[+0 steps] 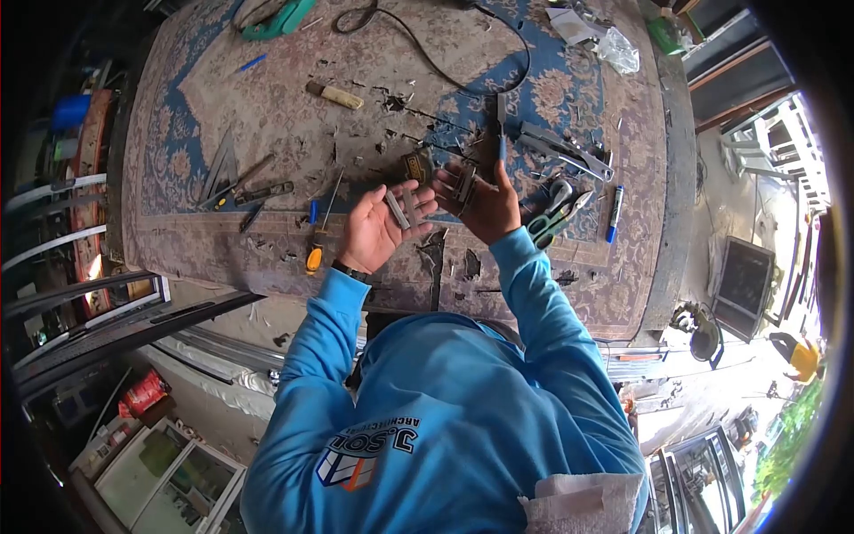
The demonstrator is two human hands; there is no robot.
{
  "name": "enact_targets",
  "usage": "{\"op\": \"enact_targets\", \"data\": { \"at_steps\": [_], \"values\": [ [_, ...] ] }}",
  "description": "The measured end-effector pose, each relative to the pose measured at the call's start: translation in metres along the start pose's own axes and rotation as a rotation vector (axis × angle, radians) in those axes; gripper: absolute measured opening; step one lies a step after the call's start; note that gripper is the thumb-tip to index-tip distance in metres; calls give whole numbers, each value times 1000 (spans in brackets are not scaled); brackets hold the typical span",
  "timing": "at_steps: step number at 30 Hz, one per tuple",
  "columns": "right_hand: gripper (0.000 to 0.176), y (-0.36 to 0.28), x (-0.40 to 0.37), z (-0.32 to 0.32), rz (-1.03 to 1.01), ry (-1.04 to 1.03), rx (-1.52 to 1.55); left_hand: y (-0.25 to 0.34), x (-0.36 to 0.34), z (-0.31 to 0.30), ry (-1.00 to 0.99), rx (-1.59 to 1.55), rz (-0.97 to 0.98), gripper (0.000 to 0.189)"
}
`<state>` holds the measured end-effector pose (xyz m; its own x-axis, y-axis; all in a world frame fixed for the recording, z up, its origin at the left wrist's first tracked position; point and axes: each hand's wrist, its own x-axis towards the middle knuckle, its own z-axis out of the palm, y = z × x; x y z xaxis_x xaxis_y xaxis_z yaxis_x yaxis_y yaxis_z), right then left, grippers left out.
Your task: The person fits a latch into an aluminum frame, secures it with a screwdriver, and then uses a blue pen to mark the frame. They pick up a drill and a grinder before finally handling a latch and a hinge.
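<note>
My left hand (381, 233) is held palm up over the carpet-covered table, with small grey metal pieces (398, 210) lying across its fingers. Close beside it, my right hand (488, 206) is also turned palm up, its thumb raised and more small metal pieces (465, 185) on its fingers. The fingertips of both hands nearly meet. Just beyond them sits a dark tape measure (414, 166) with yellow lettering. To the right of my right hand lie green-handled snips (560, 218) and a long grey metal tool (560, 149).
An orange-handled screwdriver (315, 256) lies left of my left hand. Farther out are a wooden-handled tool (336, 94), a metal set square (221, 169), a blue marker (615, 214), a green tool (277, 20) and a black cable (427, 60). Dark scraps litter the carpet (276, 133).
</note>
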<state>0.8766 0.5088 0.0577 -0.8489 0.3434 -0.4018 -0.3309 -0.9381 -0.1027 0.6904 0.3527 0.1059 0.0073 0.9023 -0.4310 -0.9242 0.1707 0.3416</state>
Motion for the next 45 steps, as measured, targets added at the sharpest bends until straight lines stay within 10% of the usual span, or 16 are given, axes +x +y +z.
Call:
{"op": "enact_targets", "data": {
  "at_steps": [45],
  "values": [
    [100,100,-66,11,204,-73,-113,-14,-88,-13,108,252,35,54]
  ]
}}
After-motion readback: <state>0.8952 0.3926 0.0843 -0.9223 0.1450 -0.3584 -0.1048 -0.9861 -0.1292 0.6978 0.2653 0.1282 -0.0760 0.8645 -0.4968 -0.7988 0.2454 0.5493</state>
